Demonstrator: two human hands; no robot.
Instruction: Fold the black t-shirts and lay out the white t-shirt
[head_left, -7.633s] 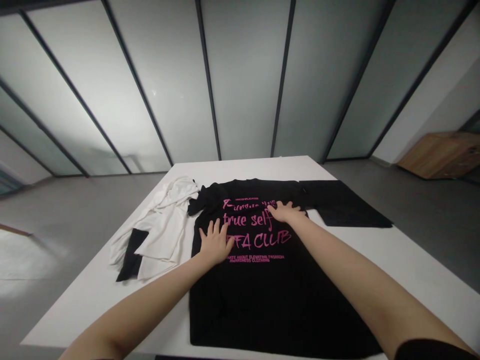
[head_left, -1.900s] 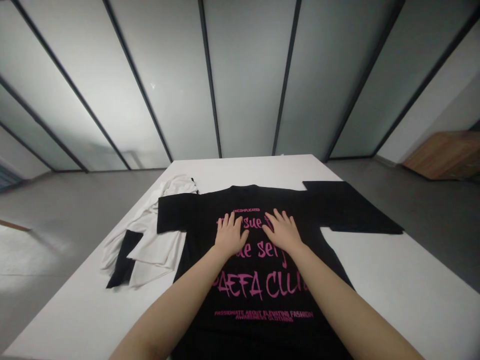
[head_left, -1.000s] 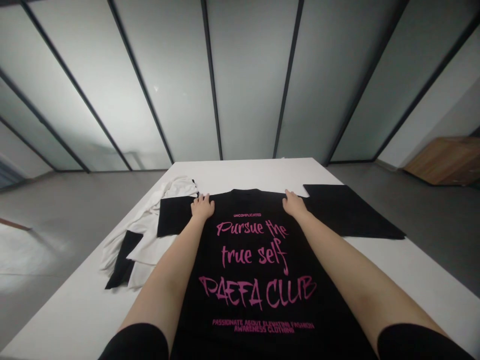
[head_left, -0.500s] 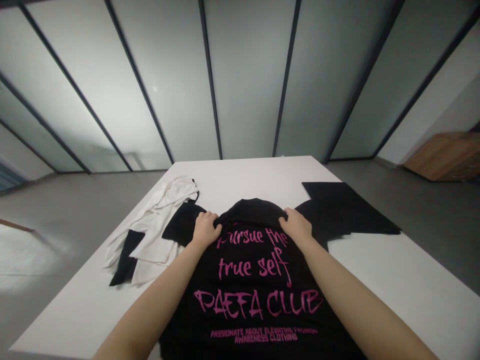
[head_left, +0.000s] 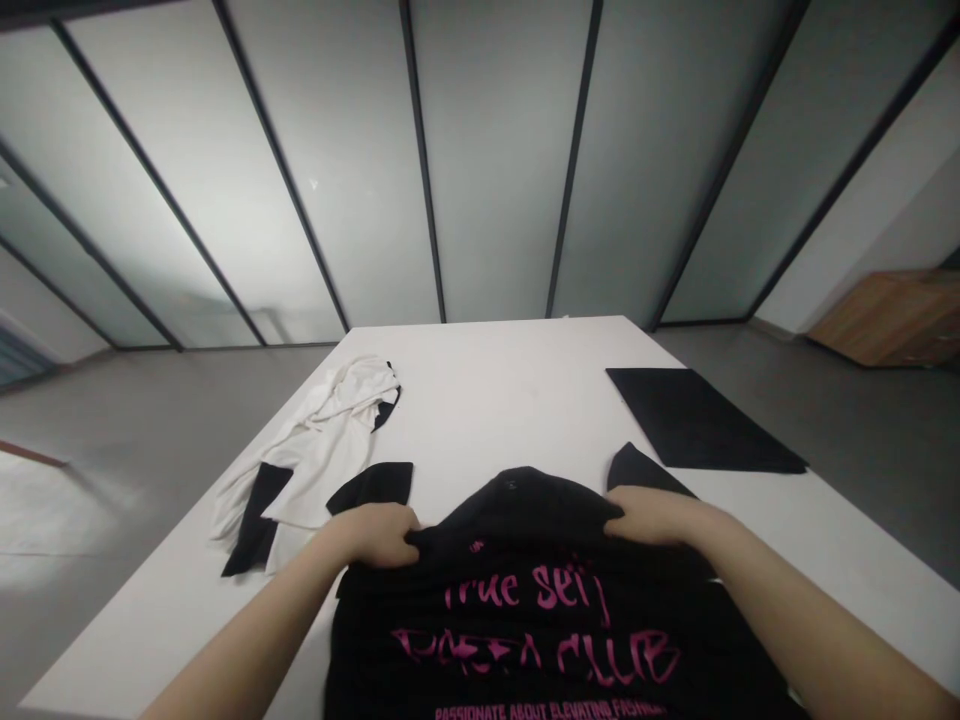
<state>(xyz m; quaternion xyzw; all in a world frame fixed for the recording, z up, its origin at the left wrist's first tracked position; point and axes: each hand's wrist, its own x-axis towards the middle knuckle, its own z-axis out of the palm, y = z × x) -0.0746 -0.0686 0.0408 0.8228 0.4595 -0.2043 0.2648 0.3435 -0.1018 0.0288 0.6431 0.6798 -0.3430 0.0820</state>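
Note:
A black T-shirt [head_left: 525,600] with pink lettering lies print-up on the near part of the white table [head_left: 487,400]. My left hand [head_left: 379,533] is closed on its left shoulder and my right hand [head_left: 652,515] is closed on its right shoulder. The collar end is lifted and bunched between my hands, folding toward me over the top line of lettering. Both short sleeves stick out to the sides behind my hands.
A crumpled white and black garment [head_left: 315,455] lies at the table's left edge. A flat folded black cloth [head_left: 697,420] lies at the right edge. Frosted glass panels stand behind the table, and a wooden cabinet [head_left: 885,320] sits at the far right.
My hands went from lying flat on the shirt to gripping both shoulders. They have since pulled the collar end toward me, off the far part of the table.

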